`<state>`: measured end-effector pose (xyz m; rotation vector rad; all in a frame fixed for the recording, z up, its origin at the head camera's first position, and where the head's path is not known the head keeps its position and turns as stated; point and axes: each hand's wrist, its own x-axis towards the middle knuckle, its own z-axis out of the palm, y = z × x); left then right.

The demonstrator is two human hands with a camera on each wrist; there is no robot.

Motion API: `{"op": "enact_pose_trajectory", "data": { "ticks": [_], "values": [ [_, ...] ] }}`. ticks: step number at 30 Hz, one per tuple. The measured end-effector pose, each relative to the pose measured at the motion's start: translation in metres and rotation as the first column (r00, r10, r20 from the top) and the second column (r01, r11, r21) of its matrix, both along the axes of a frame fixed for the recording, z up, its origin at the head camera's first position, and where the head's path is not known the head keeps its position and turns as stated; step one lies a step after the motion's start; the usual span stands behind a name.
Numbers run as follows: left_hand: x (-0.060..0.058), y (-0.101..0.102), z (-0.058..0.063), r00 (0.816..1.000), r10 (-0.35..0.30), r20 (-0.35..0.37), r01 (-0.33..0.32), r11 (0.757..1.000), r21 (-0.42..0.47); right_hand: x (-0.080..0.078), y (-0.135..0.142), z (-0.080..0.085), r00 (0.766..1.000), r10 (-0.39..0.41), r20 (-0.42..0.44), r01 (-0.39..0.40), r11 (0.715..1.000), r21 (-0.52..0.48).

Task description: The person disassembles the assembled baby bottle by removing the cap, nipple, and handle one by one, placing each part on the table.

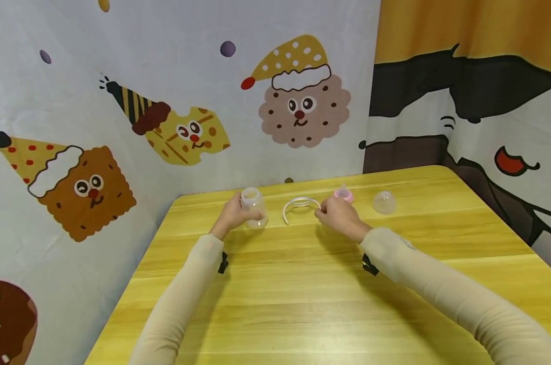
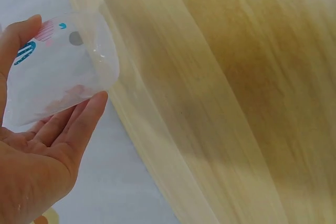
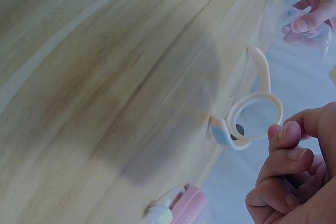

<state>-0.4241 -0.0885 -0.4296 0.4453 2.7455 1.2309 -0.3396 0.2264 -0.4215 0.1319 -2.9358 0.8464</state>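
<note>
My left hand [image 1: 233, 213] grips a clear baby bottle [image 1: 252, 198] by its side, thumb on one side and fingers on the other. In the left wrist view the bottle [image 2: 86, 51] shows coloured printed shapes, and its mouth is uncovered in the head view. A white ring-shaped bottle handle [image 1: 300, 198] with two curved grips is to the right of the bottle. The thumb and forefinger of my right hand [image 1: 341, 218] pinch the edge of this handle [image 3: 262, 72]; its other fingers are curled.
Just beyond my right hand is a pink collar with a teat [image 1: 343, 194]. A clear domed cap [image 1: 384, 203] sits farther right on the wooden table [image 1: 298, 284]. A printed cloth [image 1: 188, 56] hangs behind the table's back edge.
</note>
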Motion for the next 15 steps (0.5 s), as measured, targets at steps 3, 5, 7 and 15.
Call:
{"op": "enact_pose_trajectory", "data": {
  "ticks": [3, 5, 7, 15],
  "values": [
    [0.0015, -0.0018, 0.0000, 1.000, 0.000, 0.017, 0.000, 1.000, 0.004, 0.0001, -0.0026, 0.0013, 1.000, 0.000, -0.004, 0.000, 1.000, -0.008],
    [0.0030, -0.0032, -0.0005, 1.000, 0.006, 0.027, -0.006, 1.000, 0.009, 0.0003, -0.0043, 0.0012, 1.000, 0.014, -0.006, -0.015, 1.000, -0.012],
    [0.0035, -0.0039, -0.0016, 0.999, 0.010, 0.031, -0.011, 1.000, 0.013, 0.0008, -0.0057, 0.0003, 1.000, 0.027, -0.009, -0.027, 1.000, -0.015],
    [0.0008, 0.0022, -0.0004, 0.999, 0.012, 0.038, -0.012, 1.000, -0.015, 0.0055, -0.0063, -0.0035, 0.999, 0.022, -0.031, -0.023, 0.999, -0.024]
  ]
}}
